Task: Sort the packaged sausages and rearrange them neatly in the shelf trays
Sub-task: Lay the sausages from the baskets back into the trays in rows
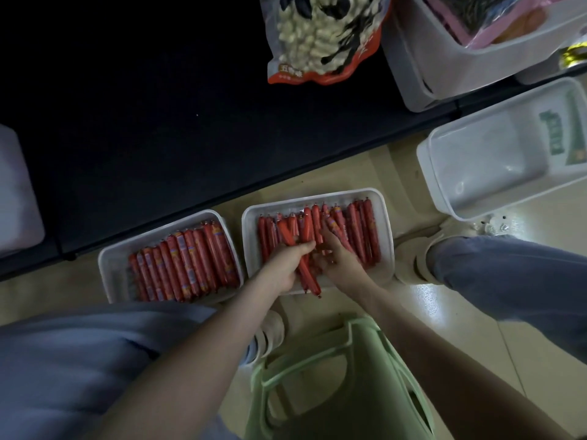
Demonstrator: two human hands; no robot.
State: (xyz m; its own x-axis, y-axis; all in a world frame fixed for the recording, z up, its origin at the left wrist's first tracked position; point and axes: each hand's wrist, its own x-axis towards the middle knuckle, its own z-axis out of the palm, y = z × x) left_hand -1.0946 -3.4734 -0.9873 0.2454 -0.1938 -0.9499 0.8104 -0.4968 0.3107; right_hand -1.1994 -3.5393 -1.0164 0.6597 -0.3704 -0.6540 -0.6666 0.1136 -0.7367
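A shallow white plastic tray [251, 249] lies on the glossy tiled floor [444, 312], holding a row of slim red film-wrapped sausages [362, 236]. Over its near edge the left hand [287, 262] has its grip curled round a loose bundle [306, 274] of them. The right hand [338, 258] reaches into the row; whether its grip pinches one cannot be told. Left of this tray, a second tray [109, 268] holds thicker sausages [187, 268] packed side by side.

Over the middle tray [249, 249], the left hand [286, 265] grips several red sausages [308, 279] — the right hand [340, 262] touches others.
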